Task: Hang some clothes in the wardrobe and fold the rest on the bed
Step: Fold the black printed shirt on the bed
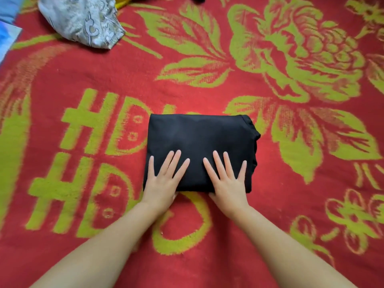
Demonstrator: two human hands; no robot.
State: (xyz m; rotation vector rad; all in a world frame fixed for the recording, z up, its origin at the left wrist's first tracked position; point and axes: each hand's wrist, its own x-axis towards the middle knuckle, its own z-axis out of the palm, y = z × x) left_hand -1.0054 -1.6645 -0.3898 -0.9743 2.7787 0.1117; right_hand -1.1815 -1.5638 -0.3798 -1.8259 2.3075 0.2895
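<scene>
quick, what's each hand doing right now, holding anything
Left hand: open, fingers spread flat, pressing on the folded black garment.
Right hand: open, fingers spread flat, pressing on the same garment.

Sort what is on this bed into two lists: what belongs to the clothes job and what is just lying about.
Part of the job:
- folded black garment, with the left hand and right hand pressing flat on its near edge
- crumpled grey patterned cloth at the far left, probably waiting to be folded

Just lying about:
- red and green blanket underneath
- blue item at the far left edge, too cropped to identify
</scene>
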